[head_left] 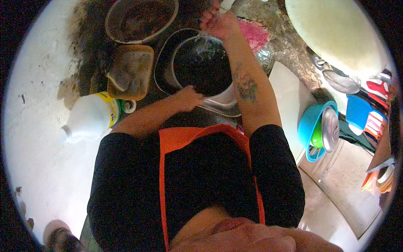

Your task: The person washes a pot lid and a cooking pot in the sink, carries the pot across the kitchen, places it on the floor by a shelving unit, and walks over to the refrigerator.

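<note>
A shiny metal basin (228,101) with dark water in it is in front of me. My left hand (189,99) is at its near rim, fingers curled over the edge. Past the basin's far side, my right hand (219,26) is closed close to a white tap-like fitting (227,4). What its fingers hold, if anything, is hidden. A pink cloth (253,35) lies just right of that wrist.
Left are a brown rectangular tub (140,69), a big oval tub (110,25) and a white jug (86,117). Rightward stand a blue bowl (303,130) holding a green item and metal lid, a pale round board (336,33), a strainer (341,82) and several utensils.
</note>
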{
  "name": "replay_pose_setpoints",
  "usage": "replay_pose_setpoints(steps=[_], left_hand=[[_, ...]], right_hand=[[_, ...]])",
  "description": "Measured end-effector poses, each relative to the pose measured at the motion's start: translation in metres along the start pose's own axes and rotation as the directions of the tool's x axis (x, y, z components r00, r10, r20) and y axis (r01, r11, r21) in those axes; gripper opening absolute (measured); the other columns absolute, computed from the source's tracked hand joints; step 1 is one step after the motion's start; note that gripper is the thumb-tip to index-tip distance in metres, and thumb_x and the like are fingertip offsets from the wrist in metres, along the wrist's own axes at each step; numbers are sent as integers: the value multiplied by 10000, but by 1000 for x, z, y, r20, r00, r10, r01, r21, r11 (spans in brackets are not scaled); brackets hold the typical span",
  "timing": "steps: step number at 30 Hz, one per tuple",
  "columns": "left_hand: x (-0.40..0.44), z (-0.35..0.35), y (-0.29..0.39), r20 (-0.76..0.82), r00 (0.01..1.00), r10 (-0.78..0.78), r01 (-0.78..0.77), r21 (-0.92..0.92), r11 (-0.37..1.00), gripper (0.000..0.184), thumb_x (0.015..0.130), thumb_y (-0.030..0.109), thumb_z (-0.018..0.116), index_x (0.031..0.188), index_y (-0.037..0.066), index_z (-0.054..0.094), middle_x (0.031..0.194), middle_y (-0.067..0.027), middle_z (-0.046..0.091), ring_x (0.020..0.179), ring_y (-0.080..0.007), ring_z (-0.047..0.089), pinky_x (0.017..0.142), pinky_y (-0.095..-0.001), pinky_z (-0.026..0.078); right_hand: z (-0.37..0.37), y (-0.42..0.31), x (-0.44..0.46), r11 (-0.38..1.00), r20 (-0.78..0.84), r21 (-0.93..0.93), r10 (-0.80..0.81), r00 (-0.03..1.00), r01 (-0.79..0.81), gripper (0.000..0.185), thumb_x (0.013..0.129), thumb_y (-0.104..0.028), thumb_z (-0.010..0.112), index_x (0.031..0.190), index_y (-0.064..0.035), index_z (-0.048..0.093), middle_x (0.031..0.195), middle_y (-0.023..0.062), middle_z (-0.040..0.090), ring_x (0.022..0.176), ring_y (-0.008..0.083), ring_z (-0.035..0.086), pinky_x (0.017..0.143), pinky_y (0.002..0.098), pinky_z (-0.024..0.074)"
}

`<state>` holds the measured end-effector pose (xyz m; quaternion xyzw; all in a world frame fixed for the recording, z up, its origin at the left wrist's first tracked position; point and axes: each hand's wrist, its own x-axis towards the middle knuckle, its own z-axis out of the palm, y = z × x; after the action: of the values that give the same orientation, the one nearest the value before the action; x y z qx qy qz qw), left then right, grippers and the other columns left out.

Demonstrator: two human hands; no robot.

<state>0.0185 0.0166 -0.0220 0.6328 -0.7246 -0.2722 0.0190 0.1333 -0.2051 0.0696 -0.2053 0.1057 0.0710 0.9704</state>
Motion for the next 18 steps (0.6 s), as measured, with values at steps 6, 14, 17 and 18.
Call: replay_pose_setpoints(steps=[6, 14, 17, 18], left_hand=[[-70, 33, -32, -573, 699, -428, 422, -152, 894, 315, 694, 90, 511, 1004, 142, 542, 1100, -117, 524, 1161, -302, 357, 1014, -397, 227], [-21, 47, -49, 332, 150, -931, -347, -865, -364, 342, 795, 194, 553, 1065, -4, 485, 973, -126, 556, 890, -252, 508, 780, -369, 399], [-11, 23, -49, 36, 77, -996, -377, -924, -62, 363, 804, 224, 561, 1071, -9, 482, 882, -81, 564, 704, -208, 510, 676, -331, 407], [-10, 12, -45, 79, 98, -992, -248, -964, -101, 359, 804, 229, 562, 1066, -4, 484, 877, -68, 566, 712, -201, 512, 678, -315, 405]], right_hand=[[-10, 1, 3, 985, 122, -160, -48, 991, 67, 180, 808, -235, 509, 790, -57, 519, 730, 95, 552, 716, 273, 539, 648, 390, 454], [9, 19, 1, 840, -315, -543, -226, 922, 20, 260, 856, -279, 458, 881, -33, 538, 910, 146, 592, 864, 313, 561, 696, 420, 466], [0, 12, 0, 644, -292, -765, -391, 873, 33, 266, 855, -259, 420, 857, -15, 527, 895, 153, 587, 873, 342, 557, 726, 430, 462], [0, 8, -4, 803, -247, -584, -315, 916, 119, 263, 848, -255, 413, 856, -18, 527, 875, 149, 590, 847, 331, 566, 728, 416, 466]])
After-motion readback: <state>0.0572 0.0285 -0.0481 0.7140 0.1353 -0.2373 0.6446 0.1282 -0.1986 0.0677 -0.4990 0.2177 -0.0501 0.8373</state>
